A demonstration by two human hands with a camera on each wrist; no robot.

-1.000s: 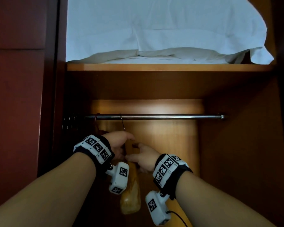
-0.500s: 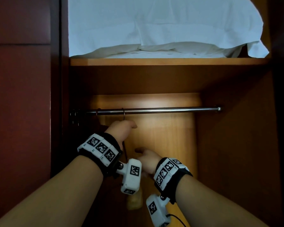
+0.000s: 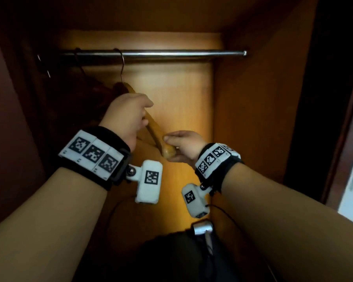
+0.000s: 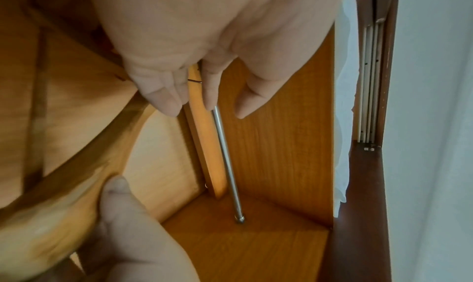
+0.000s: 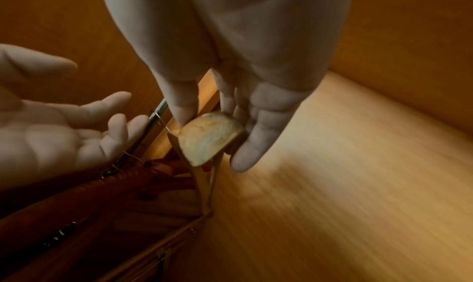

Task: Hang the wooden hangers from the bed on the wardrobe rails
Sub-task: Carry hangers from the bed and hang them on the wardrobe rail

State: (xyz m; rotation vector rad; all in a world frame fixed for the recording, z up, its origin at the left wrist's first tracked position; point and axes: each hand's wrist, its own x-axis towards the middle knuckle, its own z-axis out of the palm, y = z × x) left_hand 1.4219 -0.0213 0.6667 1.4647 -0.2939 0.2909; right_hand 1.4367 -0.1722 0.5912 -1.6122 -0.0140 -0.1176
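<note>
Inside the wardrobe, at the far left of the metal rail (image 3: 151, 53), a few darker hangers (image 3: 90, 92) crowd together in shadow, their hooks over the bar; how many there are cannot be told. Just to their right a light wooden hanger (image 3: 151, 123) hangs with its wire hook (image 3: 121, 64) over the rail, its body angled out toward the person rather than hanging flat, which I judge to be because both hands are steadying it while it settles in line. The left hand (image 3: 128, 115) sits over the hanger's upper arm, wrist raised and back of the hand toward the head camera; in the right wrist view its palm faces up with the fingers (image 5: 115, 128) spread and relaxed, so it looks released, cupping near the wood rather than gripping it. Further right, the right hand (image 3: 183, 145) reaches in lower, forearm angled up from below, and pinches the rounded end of the hanger between thumb and fingers (image 5: 184, 102), the other fingers hanging straight beside it. Holding the tip probably lets the person swing the hanger square to the rail. The rail's right stretch runs bare to its end fitting (image 3: 244, 53) at the side panel (image 3: 253, 119).
</note>
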